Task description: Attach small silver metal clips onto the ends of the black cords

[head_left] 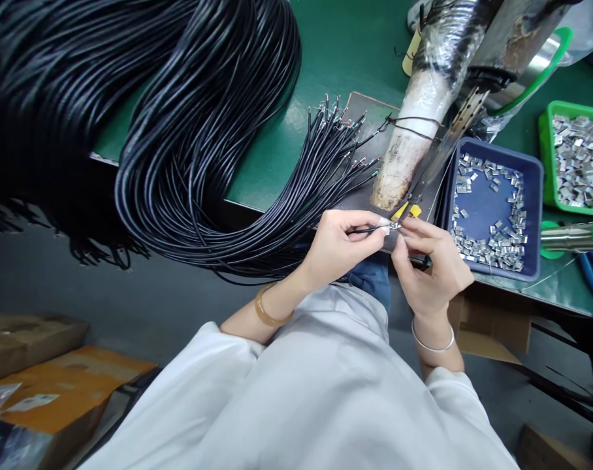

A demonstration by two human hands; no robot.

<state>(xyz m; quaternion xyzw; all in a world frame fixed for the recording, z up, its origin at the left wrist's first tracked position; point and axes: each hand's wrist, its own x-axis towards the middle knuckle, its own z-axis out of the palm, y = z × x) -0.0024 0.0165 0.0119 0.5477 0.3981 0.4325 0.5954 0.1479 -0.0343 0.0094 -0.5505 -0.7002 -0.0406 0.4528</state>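
Note:
My left hand (343, 241) is closed in a pinch around a black cable (360, 230) close to its end. At that end sits a small silver metal connector (393, 226), and my right hand (426, 258) pinches it between thumb and fingers; its exact shape is too small to make out. Just beyond my fingertips are a small yellow piece (414, 210) and the lower end of a thick pale tube (397, 176) wrapped in clear film. To the left lies a bundle of black cables (257, 228), its stripped ends (333, 114) showing coloured wires.
A blue tray (534, 215) on the right holds many small metal pieces, and a green tray (548, 163) behind it holds more. A solder-like spool (571, 238) lies near the green table's (345, 39) front edge. Cardboard boxes (76, 385) stand at lower left.

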